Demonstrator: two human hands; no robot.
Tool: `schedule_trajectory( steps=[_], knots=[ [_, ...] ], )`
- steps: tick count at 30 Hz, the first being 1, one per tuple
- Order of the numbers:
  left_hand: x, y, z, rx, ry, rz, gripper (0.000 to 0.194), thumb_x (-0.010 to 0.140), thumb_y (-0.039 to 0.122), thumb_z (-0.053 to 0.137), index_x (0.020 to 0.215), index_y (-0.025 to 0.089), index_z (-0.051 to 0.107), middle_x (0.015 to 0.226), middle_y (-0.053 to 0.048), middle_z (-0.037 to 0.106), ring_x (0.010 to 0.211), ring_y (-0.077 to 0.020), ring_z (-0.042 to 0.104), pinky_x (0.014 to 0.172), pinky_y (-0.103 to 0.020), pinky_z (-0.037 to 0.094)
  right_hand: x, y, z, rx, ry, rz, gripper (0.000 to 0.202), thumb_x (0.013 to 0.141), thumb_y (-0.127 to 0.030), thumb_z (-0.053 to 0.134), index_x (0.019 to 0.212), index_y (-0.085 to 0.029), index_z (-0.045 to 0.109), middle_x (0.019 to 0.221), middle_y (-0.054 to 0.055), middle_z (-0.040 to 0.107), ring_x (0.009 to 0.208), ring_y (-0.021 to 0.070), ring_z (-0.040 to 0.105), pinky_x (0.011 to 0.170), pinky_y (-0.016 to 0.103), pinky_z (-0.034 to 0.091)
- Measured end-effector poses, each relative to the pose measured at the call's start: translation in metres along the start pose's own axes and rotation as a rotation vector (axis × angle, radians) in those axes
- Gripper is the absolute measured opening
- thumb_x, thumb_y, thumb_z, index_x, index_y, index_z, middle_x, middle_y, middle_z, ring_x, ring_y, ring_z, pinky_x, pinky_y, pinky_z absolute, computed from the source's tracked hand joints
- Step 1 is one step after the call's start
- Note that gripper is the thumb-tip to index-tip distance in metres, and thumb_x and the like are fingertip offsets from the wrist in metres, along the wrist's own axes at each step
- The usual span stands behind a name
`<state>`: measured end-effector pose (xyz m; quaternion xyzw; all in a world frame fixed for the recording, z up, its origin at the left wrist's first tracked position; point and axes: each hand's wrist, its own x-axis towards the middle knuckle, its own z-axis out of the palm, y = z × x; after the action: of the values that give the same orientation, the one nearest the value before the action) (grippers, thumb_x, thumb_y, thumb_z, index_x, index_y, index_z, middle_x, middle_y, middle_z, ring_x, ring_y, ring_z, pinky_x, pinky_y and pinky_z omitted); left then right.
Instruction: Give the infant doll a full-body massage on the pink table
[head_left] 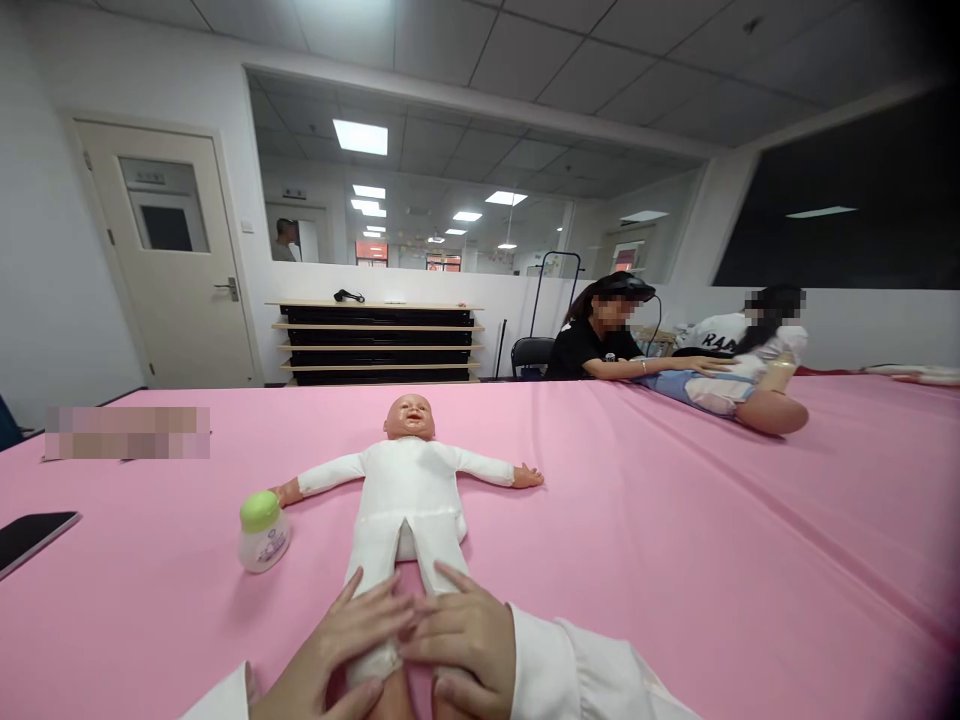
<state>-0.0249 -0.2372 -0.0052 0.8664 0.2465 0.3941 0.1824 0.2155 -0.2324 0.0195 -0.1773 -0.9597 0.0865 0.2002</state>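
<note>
A baby doll [414,478] in a white fabric suit lies on its back with its arms spread, head away from me. My left hand [349,640] rests across the doll's leg on the left, fingers stretched out and apart. Over the other leg lies my right hand [466,640], its fingers also extended and spread. The fingertips of both hands come close together between the legs; whether they touch I cannot tell. Beside the doll's hand on the left stands a small clear bottle [264,535] with a green cap. The doll's feet are out of view.
Pink cloth [637,560] covers the table, with creases on the right. A dark phone [36,538] lies at the left edge near a blurred patch. Across the table, a person [592,335] in black touches another doll [712,390]; another person [739,325] in white sits farther right.
</note>
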Motion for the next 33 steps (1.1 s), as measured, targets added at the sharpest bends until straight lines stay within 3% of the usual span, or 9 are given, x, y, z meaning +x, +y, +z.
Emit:
schedule_trajectory(
  steps=[3, 6, 9, 13, 16, 19, 23, 27, 33],
  knots=[
    [-0.005, 0.003, 0.0, -0.193, 0.076, -0.116, 0.023, 0.086, 0.027, 0.047, 0.098, 0.026, 0.067, 0.087, -0.005, 0.07, 0.086, -0.0193, 0.066, 0.096, -0.04, 0.044, 0.001, -0.009, -0.004, 0.102, 0.139, -0.057, 0.036, 0.09, -0.028, 0.032, 0.119, -0.019, 0.05, 0.104, 0.005, 0.066, 0.094, 0.0112, 0.063, 0.093, 0.027, 0.044],
    [-0.006, 0.006, -0.004, -0.362, 0.137, -0.31, 0.03, 0.089, 0.031, 0.04, 0.088, 0.018, 0.067, 0.072, -0.006, 0.068, 0.062, -0.0152, 0.064, 0.069, -0.028, 0.055, 0.0, -0.014, -0.008, 0.147, 0.328, 0.04, 0.034, 0.088, -0.021, 0.034, 0.118, -0.018, 0.049, 0.106, 0.007, 0.065, 0.089, 0.01, 0.063, 0.077, 0.02, 0.051],
    [0.001, 0.006, -0.008, -0.314, 0.227, -0.343, 0.032, 0.087, 0.037, 0.043, 0.081, 0.018, 0.068, 0.082, -0.008, 0.068, 0.08, -0.0194, 0.065, 0.076, -0.028, 0.053, -0.003, -0.011, -0.006, 0.054, 0.43, 0.176, 0.037, 0.088, -0.022, 0.037, 0.124, -0.017, 0.044, 0.127, 0.01, 0.052, 0.117, 0.0146, 0.049, 0.095, 0.029, 0.044],
    [0.011, 0.001, -0.008, -0.144, 0.195, -0.411, 0.036, 0.084, 0.041, 0.049, 0.114, 0.025, 0.061, 0.129, -0.006, 0.052, 0.122, -0.0241, 0.045, 0.103, -0.038, 0.037, -0.003, 0.0, 0.001, -0.058, 0.355, 0.315, 0.054, 0.089, -0.033, 0.038, 0.138, -0.013, 0.028, 0.146, 0.016, 0.022, 0.136, 0.0224, 0.019, 0.108, 0.045, 0.025],
    [0.014, 0.001, -0.005, -0.088, 0.082, -0.431, 0.05, 0.082, 0.042, 0.051, 0.13, 0.03, 0.046, 0.141, -0.003, 0.037, 0.131, -0.025, 0.033, 0.107, -0.045, 0.028, -0.001, 0.003, 0.002, -0.035, 0.159, 0.256, 0.046, 0.089, -0.036, 0.038, 0.131, -0.019, 0.042, 0.137, 0.011, 0.042, 0.136, 0.0232, 0.02, 0.109, 0.054, 0.008],
    [0.012, 0.004, -0.002, -0.135, -0.017, -0.362, 0.036, 0.08, 0.044, 0.053, 0.112, 0.032, 0.062, 0.127, -0.004, 0.054, 0.125, -0.026, 0.042, 0.106, -0.047, 0.028, 0.0, 0.0, -0.002, 0.038, 0.047, 0.123, 0.036, 0.089, -0.031, 0.035, 0.118, -0.022, 0.055, 0.104, 0.006, 0.067, 0.122, 0.0197, 0.045, 0.11, 0.053, 0.003],
    [0.005, 0.01, 0.001, -0.358, 0.062, -0.355, 0.031, 0.082, 0.046, 0.049, 0.08, 0.025, 0.072, 0.077, -0.005, 0.071, 0.084, -0.0211, 0.066, 0.1, -0.041, 0.039, 0.0, -0.01, -0.004, 0.292, 0.201, 0.071, 0.036, 0.091, -0.028, 0.031, 0.114, -0.016, 0.056, 0.088, 0.007, 0.07, 0.079, 0.0121, 0.067, 0.087, 0.028, 0.048],
    [0.005, 0.011, -0.003, -0.573, 0.193, -0.428, 0.038, 0.085, 0.045, 0.045, 0.073, 0.016, 0.067, 0.053, -0.004, 0.061, 0.053, -0.0165, 0.06, 0.067, -0.03, 0.053, 0.0, -0.012, -0.003, 0.382, 0.502, 0.153, 0.03, 0.09, -0.028, 0.036, 0.104, -0.015, 0.06, 0.085, 0.007, 0.069, 0.074, 0.0111, 0.067, 0.071, 0.021, 0.052],
    [0.015, 0.009, -0.012, -0.277, 0.201, -0.457, 0.033, 0.082, 0.045, 0.049, 0.092, 0.021, 0.069, 0.122, -0.009, 0.056, 0.119, -0.0272, 0.047, 0.1, -0.039, 0.04, -0.002, 0.002, -0.001, 0.129, 0.348, 0.317, 0.055, 0.09, -0.041, 0.037, 0.138, -0.017, 0.03, 0.145, 0.014, 0.025, 0.136, 0.0206, 0.022, 0.109, 0.047, 0.022]
  ],
)
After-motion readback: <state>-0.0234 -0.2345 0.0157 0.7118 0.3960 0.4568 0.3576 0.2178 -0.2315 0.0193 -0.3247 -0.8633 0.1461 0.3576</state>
